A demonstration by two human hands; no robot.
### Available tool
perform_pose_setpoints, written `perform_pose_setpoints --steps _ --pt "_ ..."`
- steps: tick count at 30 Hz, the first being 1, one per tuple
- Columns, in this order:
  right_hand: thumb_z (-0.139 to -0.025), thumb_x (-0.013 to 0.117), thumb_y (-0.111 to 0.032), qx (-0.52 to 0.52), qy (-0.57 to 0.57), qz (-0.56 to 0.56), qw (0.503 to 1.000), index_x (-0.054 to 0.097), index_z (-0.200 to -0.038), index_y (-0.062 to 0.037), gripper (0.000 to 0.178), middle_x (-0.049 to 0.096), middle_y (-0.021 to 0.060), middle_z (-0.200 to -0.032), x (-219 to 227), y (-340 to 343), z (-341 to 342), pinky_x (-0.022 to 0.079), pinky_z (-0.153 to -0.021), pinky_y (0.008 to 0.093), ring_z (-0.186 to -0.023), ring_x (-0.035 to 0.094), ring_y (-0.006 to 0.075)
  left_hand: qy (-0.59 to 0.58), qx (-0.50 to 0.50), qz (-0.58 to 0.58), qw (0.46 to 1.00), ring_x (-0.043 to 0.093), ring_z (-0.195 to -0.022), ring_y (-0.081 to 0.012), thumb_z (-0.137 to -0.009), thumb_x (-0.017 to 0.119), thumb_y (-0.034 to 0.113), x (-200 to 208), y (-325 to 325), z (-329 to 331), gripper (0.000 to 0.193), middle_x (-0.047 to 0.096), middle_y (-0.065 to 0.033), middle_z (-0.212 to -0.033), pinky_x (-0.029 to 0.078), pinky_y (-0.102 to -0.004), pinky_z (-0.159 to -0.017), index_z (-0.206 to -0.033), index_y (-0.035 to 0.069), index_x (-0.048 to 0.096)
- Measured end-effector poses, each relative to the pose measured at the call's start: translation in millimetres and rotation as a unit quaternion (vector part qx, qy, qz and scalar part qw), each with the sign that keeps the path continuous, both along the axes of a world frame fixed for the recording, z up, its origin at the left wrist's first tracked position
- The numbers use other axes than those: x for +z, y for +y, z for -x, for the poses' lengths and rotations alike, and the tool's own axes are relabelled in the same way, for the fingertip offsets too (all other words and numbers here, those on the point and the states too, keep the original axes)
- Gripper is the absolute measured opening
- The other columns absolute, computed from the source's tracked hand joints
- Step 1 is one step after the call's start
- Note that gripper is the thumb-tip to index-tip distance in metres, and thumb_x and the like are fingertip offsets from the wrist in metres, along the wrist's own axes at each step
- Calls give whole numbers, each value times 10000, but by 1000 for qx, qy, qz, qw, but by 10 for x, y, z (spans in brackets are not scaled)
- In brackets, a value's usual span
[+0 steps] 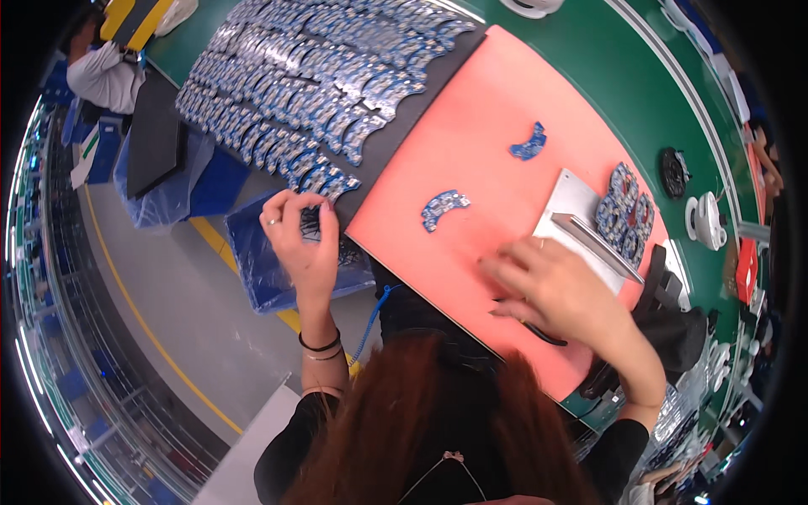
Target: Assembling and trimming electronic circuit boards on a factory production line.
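Note:
Over the mat's near left edge, my left hand (300,240) is raised with thumb and fingers curled toward each other in a pinch. Anything between its fingertips is too small to make out; dark strands show through the gap. Just beyond it ends a row of blue curved circuit boards (324,181). My right hand (547,286), slightly blurred, hovers above the pink mat (446,278) with its fingers apart. A curved black tool handle (545,335) shows beneath its palm. Left of that hand lies one curved circuit board (443,209); another blue board (528,141) lies farther off.
A metal plate with a raised bar (589,240) stands right of my right hand, beside a stack of circuit boards (623,215). Many boards cover the dark sheet (412,126) at far left. A blue plastic-lined bin (261,261) sits below the table edge. A blue coiled cord (370,320) hangs near me.

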State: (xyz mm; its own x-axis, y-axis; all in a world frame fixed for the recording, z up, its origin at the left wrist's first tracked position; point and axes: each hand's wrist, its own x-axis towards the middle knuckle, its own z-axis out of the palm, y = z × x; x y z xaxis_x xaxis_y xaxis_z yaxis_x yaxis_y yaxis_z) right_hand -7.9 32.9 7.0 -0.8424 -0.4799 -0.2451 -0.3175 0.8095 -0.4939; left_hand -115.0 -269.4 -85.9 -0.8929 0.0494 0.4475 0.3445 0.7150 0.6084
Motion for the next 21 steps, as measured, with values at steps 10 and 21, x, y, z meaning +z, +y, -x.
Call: perform_pose_setpoints --steps 10,21 --pt "-668 829 -439 -56 70 -113 990 518 -1379 -148 829 520 65 -1352 -460 499 -1207 301 -1133 549 -1322 452 280 148 -221 -156 951 562 -958 -221 -920 558 -38 1187 1146 -53 145 569 -146 -1061 454 -325 -862 -1029 -48 653" --pt "-882 572 -186 -87 321 -328 884 569 -1344 -69 476 587 72 -1028 -282 1127 -2177 451 -733 354 -849 556 188 -38 -699 -101 707 673 -803 -253 -924 648 165 1882 4108 -666 176 702 -176 -954 526 -360 -745 -1013 16 678"
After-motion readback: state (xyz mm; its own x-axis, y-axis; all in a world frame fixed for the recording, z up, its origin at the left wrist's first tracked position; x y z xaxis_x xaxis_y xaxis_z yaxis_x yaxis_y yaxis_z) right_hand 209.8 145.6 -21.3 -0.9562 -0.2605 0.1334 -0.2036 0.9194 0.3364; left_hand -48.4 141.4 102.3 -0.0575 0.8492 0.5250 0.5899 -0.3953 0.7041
